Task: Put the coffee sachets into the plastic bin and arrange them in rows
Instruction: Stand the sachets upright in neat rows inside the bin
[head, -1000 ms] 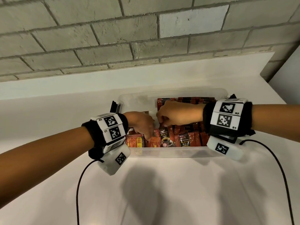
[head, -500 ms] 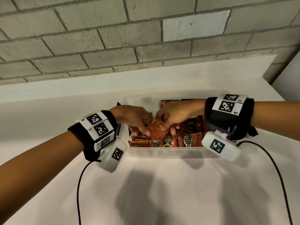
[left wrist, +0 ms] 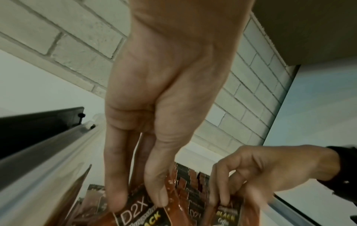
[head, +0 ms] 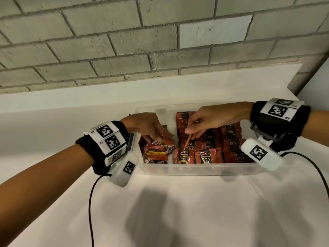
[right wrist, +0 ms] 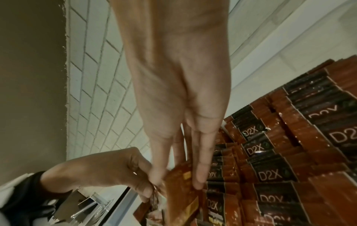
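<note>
Red-and-black D2X coffee sachets sitting in rows in clear plastic bin on white table. Right hand pinching one sachet edge-on; left hand gripping loose sachets at bin's left.

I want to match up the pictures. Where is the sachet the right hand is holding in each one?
Head: held sachet, edge-on, centre of the plastic bin, under the right hand.
Left wrist: lower right, pinched from above.
Right wrist: bottom centre, between the fingers.
Shared landmark: upright sachet rows.
</note>
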{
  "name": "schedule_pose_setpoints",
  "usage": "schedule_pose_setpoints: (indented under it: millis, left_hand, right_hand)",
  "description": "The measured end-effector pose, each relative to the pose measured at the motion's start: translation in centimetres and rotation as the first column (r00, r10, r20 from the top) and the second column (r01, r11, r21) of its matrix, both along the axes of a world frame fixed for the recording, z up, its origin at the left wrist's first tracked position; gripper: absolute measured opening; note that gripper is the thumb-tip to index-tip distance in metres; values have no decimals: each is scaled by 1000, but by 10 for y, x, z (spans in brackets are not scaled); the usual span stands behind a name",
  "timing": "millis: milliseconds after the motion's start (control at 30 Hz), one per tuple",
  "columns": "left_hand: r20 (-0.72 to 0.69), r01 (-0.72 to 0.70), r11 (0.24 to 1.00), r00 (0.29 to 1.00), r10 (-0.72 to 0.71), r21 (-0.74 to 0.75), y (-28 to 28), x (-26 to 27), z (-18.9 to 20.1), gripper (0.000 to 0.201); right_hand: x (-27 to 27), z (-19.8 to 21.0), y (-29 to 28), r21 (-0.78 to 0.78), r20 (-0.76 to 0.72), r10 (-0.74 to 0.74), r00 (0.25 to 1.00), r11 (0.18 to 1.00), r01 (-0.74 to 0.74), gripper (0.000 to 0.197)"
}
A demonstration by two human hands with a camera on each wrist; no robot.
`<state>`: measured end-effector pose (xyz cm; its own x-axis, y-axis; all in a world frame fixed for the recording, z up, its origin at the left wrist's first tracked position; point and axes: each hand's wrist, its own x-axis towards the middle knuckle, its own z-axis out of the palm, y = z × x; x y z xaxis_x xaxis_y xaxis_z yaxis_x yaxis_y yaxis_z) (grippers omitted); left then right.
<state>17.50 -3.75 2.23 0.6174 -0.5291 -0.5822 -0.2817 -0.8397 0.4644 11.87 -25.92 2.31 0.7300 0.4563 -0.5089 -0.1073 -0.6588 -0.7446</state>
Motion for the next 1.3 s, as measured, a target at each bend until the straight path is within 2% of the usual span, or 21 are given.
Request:
schedule_pose_setpoints:
  millis: [67,167,233,300,367,467,600,667,767,833,900,1000,1067,1200,1300]
  left_hand:
    - [29,-22,999,999,24,-45,3,3,5,18]
    - [26,-17,995,999,20,-102,10,3,13,17]
    - [77,27,995,997,-20,-96,13,1,18,20]
    - [133,78,995,989,-69,-60,12,-2,22,24]
    - [101,83,996,992,-78,-44,11,-5,25,31]
    - [41,63,997,997,-61,-54,5,-11,28,45]
    - [-1,20,979,1000,-20,-203,-9,-15,27,53]
    - [-82,-32,956,997,8,-292,-15,-17,28,53]
    - [-197,-111,938,979,47,-329,-21,-17,26,56]
    - [-188,-97,965,981,51,-242,-23,-15,22,55]
    - [-147,-43,997,989,33,-68,-25,-14,16,46]
    - [-262,-79,995,961,93,65,-33,-17,-2,32]
    - [-328,-139,986,930,163,96,-40,-21,-10,28]
    - [-381,-224,970,892,244,97,-48,-22,-18,31]
    - [-385,-274,958,877,287,89,-48,-22,-20,33]
  right_hand:
    - [0,0,-5,-30,17,31,999,999,-31,20]
    - [2,0,-5,18,43,-1,999,1000,0,31]
    - [2,2,-3,73,64,-34,997,997,30,40]
    - [3,5,-3,101,53,-56,997,994,51,41]
    - [1,9,-3,92,47,-51,998,995,46,32]
    - [0,15,-1,98,114,-36,993,995,24,20]
    - [-2,19,7,82,227,-28,973,997,10,21]
    - [-2,17,12,34,289,-5,957,999,-5,21]
    - [-1,11,14,-42,303,17,953,999,-5,24]
    - [-3,4,14,-72,243,20,970,997,-3,34]
    - [-6,-4,16,-71,152,26,988,997,-16,39]
    - [-6,-15,22,-147,87,91,992,986,-77,34]
    - [-5,-21,28,-196,88,159,983,971,-139,34]
    - [-4,-23,37,-298,97,313,945,915,-272,46]
    - [0,-14,32,-293,159,305,939,923,-251,37]
